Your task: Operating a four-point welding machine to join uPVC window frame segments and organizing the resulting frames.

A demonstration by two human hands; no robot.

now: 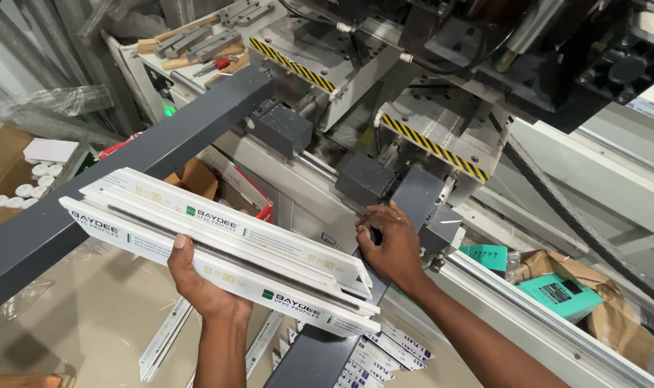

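- workshop surroundings are seen: cardboard boxes point(0, 172) at the far left, a pale floor point(90, 323) below.
- a long dark grey bar point(118, 172) is laid diagonally from lower left up toward the machine.
- a white window profile point(226, 248), printed in green, is gripped from underneath by the left hand point(201, 284), grip clenched on its lower edge, slanting down to the right.
- a second dark grey profile point(320, 356) is seen beneath it, running up to the machine.
- the right hand point(388, 248) is pressed on that profile's upper end at a grey clamp block point(417, 197); whether anything is clasped cannot be told.
- a welding machine point(427, 144) with yellow-black stripes is seen behind, green boxes point(557, 294) at right.
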